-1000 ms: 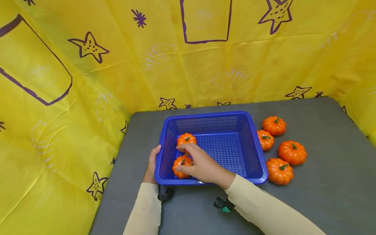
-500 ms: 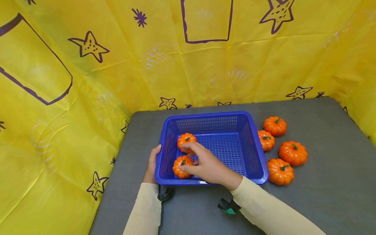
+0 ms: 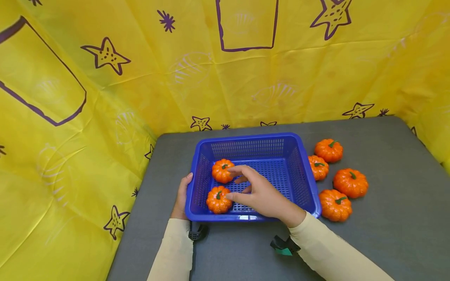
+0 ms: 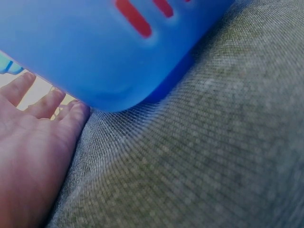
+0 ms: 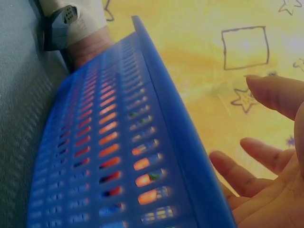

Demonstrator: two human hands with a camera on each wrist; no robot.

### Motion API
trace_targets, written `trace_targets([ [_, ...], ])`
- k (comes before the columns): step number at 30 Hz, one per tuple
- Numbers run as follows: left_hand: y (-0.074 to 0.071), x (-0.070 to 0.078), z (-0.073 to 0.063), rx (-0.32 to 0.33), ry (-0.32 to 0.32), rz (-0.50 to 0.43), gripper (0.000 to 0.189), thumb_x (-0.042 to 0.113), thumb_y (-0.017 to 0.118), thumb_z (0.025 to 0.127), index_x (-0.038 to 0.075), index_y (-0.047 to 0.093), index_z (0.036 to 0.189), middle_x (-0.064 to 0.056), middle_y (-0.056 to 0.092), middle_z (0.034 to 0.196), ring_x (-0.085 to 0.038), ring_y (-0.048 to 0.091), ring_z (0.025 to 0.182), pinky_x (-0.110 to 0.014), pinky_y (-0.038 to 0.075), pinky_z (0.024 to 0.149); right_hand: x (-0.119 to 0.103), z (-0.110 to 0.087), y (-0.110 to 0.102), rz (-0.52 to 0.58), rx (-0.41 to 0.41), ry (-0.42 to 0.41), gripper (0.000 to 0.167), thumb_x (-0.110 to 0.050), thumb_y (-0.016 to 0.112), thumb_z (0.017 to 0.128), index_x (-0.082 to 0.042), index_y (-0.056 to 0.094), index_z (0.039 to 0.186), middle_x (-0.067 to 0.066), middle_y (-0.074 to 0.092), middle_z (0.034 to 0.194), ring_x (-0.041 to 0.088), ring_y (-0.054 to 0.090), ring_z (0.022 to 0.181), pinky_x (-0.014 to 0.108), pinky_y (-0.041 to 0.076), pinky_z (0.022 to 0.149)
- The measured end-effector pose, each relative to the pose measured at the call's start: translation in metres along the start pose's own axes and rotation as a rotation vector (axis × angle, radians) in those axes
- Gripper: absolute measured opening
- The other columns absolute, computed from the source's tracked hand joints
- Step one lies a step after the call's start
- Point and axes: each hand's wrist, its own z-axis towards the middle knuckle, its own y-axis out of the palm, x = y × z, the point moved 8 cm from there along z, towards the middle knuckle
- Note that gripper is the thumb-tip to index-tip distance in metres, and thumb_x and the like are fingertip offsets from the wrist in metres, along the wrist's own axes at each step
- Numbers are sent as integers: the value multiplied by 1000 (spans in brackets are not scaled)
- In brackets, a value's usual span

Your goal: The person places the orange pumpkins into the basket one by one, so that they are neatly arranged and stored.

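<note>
A blue plastic basket (image 3: 251,138) with slotted walls stands on the grey table. Inside it at the left, two small orange pumpkins lie one behind the other: the near pumpkin (image 3: 218,200) and the far pumpkin (image 3: 221,171). My left hand (image 3: 181,198) rests along the basket's left outer side, its fingers fairly straight in the left wrist view. Over the basket hovers my right hand (image 3: 265,195), thumb and fingers spread and holding nothing. Its thumb tip is close to the near pumpkin's right side; whether they touch I cannot tell.
Several more orange pumpkins sit right of the basket: a back one (image 3: 328,150), one against the basket wall (image 3: 318,168), a right one (image 3: 350,183) and a front one (image 3: 335,205). Yellow patterned cloth (image 3: 232,86) hangs behind and left of the grey table (image 3: 404,218).
My right hand has drawn back to the right, away from the two pumpkins in the basket, and its fingers have spread. The left hand, basket and pumpkins stay in place.
</note>
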Motion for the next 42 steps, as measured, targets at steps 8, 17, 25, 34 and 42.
trace_targets([
  [8,1,1,-2,-9,-8,16,77,61,44,105,12,41,165,-15,59,150,-28,62,126,-45,52,106,3,-9,-16,-11,41,3,61,-28,81,101,-13,54,154,6,59,147,30,59,129,50,54,100],
  [17,2,3,-4,0,-7,29,77,60,42,106,13,40,166,-15,58,151,-29,62,127,-45,51,106,4,-18,-27,-19,69,4,60,-26,81,101,-13,54,154,6,57,149,28,60,129,52,52,100],
  [25,0,1,-3,1,-13,19,78,59,43,105,10,40,165,-14,61,147,-27,64,122,-44,53,104,2,-27,-46,-54,128,-26,58,-23,80,101,-13,55,152,7,59,147,30,60,128,53,53,99],
  [34,-1,0,0,1,-5,10,79,60,46,104,9,42,163,-12,64,142,-25,66,118,-42,55,101,6,-36,-61,-57,166,-8,56,-21,79,102,-13,54,152,8,60,146,30,61,128,55,53,100],
  [42,3,3,-1,-27,17,17,77,58,41,106,5,40,162,-12,65,139,-24,66,116,-40,55,100,7,-44,-73,-66,200,-6,55,-20,78,103,-14,54,152,8,60,146,31,62,127,54,53,99],
])
